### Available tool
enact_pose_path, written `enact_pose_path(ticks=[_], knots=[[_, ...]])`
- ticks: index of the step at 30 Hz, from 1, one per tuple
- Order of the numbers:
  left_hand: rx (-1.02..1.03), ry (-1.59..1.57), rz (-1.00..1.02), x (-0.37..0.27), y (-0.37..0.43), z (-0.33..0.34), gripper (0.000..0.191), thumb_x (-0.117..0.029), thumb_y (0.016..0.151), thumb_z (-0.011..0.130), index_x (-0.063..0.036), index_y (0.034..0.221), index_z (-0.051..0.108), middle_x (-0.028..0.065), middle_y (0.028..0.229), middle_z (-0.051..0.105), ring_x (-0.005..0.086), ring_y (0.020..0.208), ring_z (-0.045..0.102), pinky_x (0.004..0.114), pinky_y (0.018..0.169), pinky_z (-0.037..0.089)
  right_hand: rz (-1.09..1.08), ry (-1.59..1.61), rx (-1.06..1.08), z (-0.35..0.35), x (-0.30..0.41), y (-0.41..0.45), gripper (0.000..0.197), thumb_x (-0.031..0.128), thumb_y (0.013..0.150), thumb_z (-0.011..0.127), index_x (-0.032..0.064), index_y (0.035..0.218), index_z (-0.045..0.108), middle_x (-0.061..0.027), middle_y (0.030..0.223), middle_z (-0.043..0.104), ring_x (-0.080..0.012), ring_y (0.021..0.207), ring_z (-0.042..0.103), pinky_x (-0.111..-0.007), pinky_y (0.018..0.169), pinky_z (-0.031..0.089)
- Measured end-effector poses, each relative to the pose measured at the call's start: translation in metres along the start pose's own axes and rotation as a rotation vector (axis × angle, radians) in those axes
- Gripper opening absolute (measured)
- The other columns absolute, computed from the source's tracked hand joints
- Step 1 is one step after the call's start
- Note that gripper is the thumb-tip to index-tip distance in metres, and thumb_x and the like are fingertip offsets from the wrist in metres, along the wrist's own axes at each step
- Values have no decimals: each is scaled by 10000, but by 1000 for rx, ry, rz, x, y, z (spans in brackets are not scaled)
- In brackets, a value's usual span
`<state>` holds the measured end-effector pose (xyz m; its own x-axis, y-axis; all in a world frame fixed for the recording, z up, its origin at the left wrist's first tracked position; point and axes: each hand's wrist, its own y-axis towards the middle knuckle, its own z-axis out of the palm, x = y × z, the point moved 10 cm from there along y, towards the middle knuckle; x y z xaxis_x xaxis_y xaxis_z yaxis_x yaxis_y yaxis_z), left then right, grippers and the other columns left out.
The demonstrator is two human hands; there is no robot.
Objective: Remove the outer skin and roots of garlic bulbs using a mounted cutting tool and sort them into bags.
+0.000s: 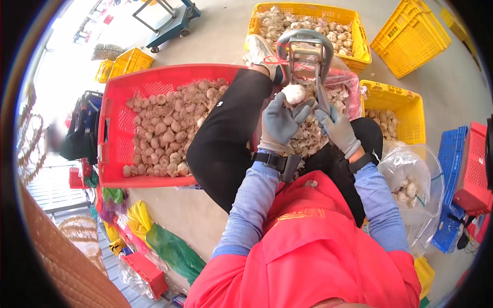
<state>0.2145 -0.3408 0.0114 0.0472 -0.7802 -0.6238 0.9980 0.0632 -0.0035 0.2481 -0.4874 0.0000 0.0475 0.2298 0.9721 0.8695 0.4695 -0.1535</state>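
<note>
My left hand point(280, 118), in a grey-coated glove, is just below a white garlic bulb point(294, 94), its thumb and fingers spread. Whether the fingertips touch the bulb is hard to tell. In my right hand point(338, 125), gloved alike, is a long metal tool part point(322, 94) that runs up beside the bulb. Above both hands stands a metal frame with a thick curved grey bar point(304, 34). Papery garlic skins point(308, 140) lie heaped below it, between my legs.
A red crate point(173, 184) of garlic bulbs stands left of my leg. Yellow crates point(364, 42) with garlic stand ahead and at right point(414, 115). A clear plastic bag point(414, 161) holding pale bulbs is by my right arm. A person in dark clothing point(79, 134) is at far left.
</note>
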Motion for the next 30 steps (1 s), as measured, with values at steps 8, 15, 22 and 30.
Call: enact_pose_path(ticks=[8, 15, 22, 30], knots=[[-187, 97, -18, -17, -9, -5, 640, -133, 927, 706, -16, 1484, 412, 96, 1350, 555, 189, 1144, 610, 343, 950, 535, 201, 217, 82, 8, 42, -40, 404, 334, 1047, 550, -3, 1266, 588, -20, 712, 594, -91, 531, 558, -230, 505, 459], [-303, 554, -49, -32, 1, -4, 816, -181, 821, 828, 89, 1461, 401, 121, 1206, 632, 145, 1006, 639, 260, 847, 531, 254, 164, 49, 7, 45, -47, 386, 302, 1058, 524, 7, 1299, 581, -22, 710, 584, -87, 539, 552, -225, 503, 454], [-100, 433, -101, -34, 15, 17, 781, -271, 817, 826, 81, 1415, 466, 68, 1122, 643, 95, 931, 615, 239, 790, 509, 287, 202, 75, 8, 43, -48, 375, 307, 1059, 521, 8, 1280, 569, -23, 706, 578, -86, 531, 538, -226, 498, 448], [-33, 105, -198, -15, 22, 2, 678, -230, 850, 765, 79, 1388, 492, 58, 1154, 641, 118, 992, 614, 256, 862, 489, 280, 253, 106, 9, 45, -51, 349, 314, 1043, 555, 33, 1247, 587, -12, 713, 584, -73, 555, 544, -236, 511, 457]])
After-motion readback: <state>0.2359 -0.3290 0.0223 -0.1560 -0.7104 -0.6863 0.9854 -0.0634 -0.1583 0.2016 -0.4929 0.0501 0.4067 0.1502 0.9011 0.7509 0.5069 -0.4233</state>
